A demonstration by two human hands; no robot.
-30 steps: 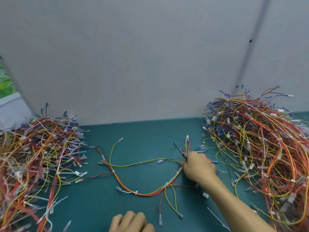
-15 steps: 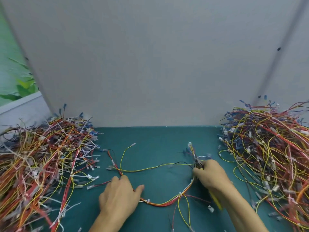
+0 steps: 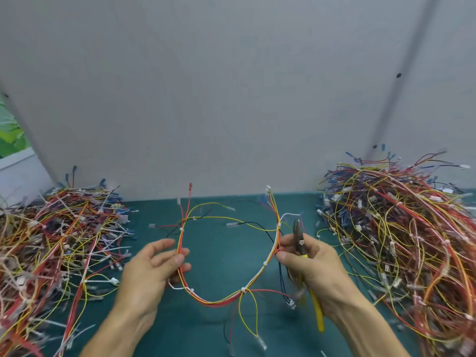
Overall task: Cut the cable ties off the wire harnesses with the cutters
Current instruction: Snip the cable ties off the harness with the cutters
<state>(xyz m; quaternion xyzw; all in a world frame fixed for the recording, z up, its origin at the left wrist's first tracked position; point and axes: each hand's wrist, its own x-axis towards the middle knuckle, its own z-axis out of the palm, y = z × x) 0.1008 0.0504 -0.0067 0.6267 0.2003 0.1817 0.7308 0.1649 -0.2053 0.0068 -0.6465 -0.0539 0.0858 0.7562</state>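
Above green mat (image 3: 221,253), harness (image 3: 254,276) pinched in left hand (image 3: 146,274) and right hand (image 3: 316,266), cutters (image 3: 298,238) half hidden in latter's grip.

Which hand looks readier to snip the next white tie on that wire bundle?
Right. The right hand holds the yellow-handled cutters, tip near a white cable tie on the harness; the left hand only holds the other side.

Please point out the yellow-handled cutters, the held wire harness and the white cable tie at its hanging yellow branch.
Yellow-handled metal cutters (image 3: 299,237): head view, dark head.
Red, yellow and white wire harness (image 3: 213,301): head view, bottom of the loop.
Small white plastic cable tie (image 3: 243,289): head view, its knot.
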